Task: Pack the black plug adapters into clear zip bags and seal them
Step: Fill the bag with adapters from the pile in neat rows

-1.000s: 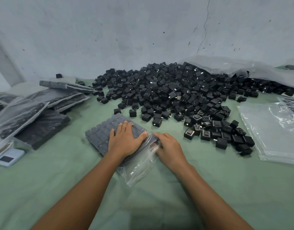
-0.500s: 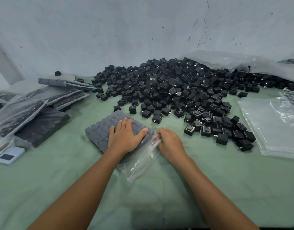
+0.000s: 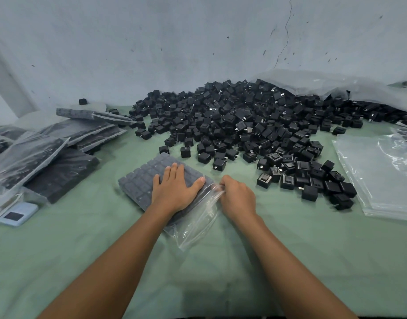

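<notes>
A clear zip bag (image 3: 141, 181) filled with rows of black plug adapters lies flat on the green table in front of me. My left hand (image 3: 175, 188) presses flat on top of it, fingers straight. My right hand (image 3: 238, 196) pinches the bag's open mouth edge at its right side. The empty end of the bag (image 3: 193, 229) trails toward me. A big heap of loose black adapters (image 3: 239, 125) spreads behind and to the right of the bag.
Several packed bags (image 3: 48, 153) are stacked at the left, with a small light-blue scale (image 3: 17, 214) by the left edge. A pile of empty clear bags (image 3: 382, 176) lies at the right. A large plastic sheet (image 3: 336, 86) covers the heap's far right. A grey wall stands behind.
My right hand has shifted slightly along the bag's mouth, fingers now pinching the edge. The left hand stays pressed on the bag.
</notes>
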### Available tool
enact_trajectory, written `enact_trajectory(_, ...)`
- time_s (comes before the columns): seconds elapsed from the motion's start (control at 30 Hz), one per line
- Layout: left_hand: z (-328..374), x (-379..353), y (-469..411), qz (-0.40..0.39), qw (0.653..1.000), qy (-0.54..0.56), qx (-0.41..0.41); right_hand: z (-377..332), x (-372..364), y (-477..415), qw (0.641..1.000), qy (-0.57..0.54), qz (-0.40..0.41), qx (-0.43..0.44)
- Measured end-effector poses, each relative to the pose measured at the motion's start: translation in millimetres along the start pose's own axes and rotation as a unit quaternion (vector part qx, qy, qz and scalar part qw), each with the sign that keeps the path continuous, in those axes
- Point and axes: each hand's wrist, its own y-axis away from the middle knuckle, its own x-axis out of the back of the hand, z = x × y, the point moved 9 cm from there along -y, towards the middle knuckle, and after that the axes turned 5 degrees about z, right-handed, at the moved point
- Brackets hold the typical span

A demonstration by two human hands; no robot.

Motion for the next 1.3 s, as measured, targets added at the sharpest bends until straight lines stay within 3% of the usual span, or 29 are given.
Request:
enact_trajectory(0.3, -1, 0, 0, 0.007, 1.0, -0.004, 0.005, 0, -1, 0, 1.0, 0.023, 0.005, -0.015)
enact_trajectory(0.47, -1, 2, 2, 0.014, 1.0, 0.002, 0.007, 3, 5, 11, 0.996, -0.092, 0.007, -0.018)
enact_trajectory(0.7, 0, 4, 2, 0.019, 1.0, 0.01, 0.01, -1, 43, 59, 0.987, -0.049, 0.123, 0.088)
enact_trajectory(0.8, 0, 3, 2, 0.012, 1.0, 0.01, 0.007, -34, 26, 75, 0.964, -0.018, 0.044, 0.263)
enact_trajectory(0.87, -1, 2, 2, 0.004, 1.0, 0.011, 0.005, -52, 7, 78, 0.944, 0.008, -0.035, 0.328)
enact_trajectory(0.97, -1, 1, 1, 0.001, 1.0, 0.012, 0.007, -68, -12, 68, 0.936, 0.028, -0.122, 0.33)
enact_trajectory(1.3, 4, -2, -6, -0.013, 1.0, 0.003, 0.009, -76, -10, 51, 0.916, 0.053, -0.134, 0.375)
